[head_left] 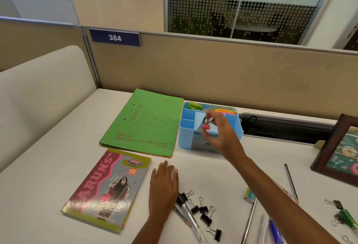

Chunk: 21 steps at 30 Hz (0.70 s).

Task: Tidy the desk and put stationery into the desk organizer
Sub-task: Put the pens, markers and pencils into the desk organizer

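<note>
A light blue desk organizer point(186, 139) stands at the back of the desk, with a green item point(194, 105) and orange and pink sticky notes point(225, 111) in its rear compartments. My right hand point(219, 132) hovers over its large middle compartment and pinches a small pink and silver item point(205, 123), blurred. My left hand point(163, 187) rests flat on the desk, fingers straight. Several black binder clips point(203, 209) and pens point(188, 216) lie just right of it. A pencil point(290, 182) and more pens point(274, 231) lie under my right forearm.
A green file folder point(143, 122) lies left of the organizer, and a notebook point(108, 189) lies in front of it. A framed picture point(338, 148) leans at the right edge. More clips and a green item point(344, 214) lie at far right. A beige partition runs behind.
</note>
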Each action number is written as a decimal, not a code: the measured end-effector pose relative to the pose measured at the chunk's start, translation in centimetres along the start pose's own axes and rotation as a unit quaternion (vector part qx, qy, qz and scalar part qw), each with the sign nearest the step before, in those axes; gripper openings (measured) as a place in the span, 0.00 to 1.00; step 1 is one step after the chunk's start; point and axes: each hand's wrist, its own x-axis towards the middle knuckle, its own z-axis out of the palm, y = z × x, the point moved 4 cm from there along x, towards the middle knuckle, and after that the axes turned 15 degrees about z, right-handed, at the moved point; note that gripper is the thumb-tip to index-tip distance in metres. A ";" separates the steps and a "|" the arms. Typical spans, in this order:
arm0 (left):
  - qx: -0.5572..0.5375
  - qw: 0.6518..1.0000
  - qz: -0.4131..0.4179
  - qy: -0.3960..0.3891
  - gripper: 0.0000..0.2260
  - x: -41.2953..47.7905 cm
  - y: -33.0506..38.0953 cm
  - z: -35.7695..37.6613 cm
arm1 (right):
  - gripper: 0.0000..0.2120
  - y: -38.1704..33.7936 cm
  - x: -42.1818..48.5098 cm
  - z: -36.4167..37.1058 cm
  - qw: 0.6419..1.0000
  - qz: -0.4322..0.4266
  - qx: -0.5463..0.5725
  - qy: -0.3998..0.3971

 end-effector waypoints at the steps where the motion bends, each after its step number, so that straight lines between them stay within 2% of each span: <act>1: 0.001 1.000 0.000 -0.001 0.34 0.0 0.0 0.0 | 0.20 0.0 1.1 0.1 1.000 0.018 0.015 0.012; 6: -0.002 1.000 0.001 -0.003 0.35 0.0 0.1 -0.2 | 0.19 0.9 5.5 1.9 0.995 0.082 0.054 0.019; 9: -0.004 1.000 -0.002 0.002 0.41 0.1 0.0 0.0 | 0.19 1.9 6.7 3.5 0.993 0.108 0.042 0.003; 14: -0.008 1.000 -0.003 -0.003 0.45 0.0 -0.1 0.2 | 0.17 3.3 7.3 5.5 0.989 0.145 -0.033 -0.027; 18: -0.005 1.000 -0.002 -0.004 0.45 0.0 -0.2 0.2 | 0.18 3.3 7.0 6.4 0.982 0.171 -0.083 -0.005; 21: -0.001 1.000 -0.002 -0.002 0.43 0.0 -0.2 0.2 | 0.18 2.8 7.0 6.7 0.970 0.177 -0.163 0.018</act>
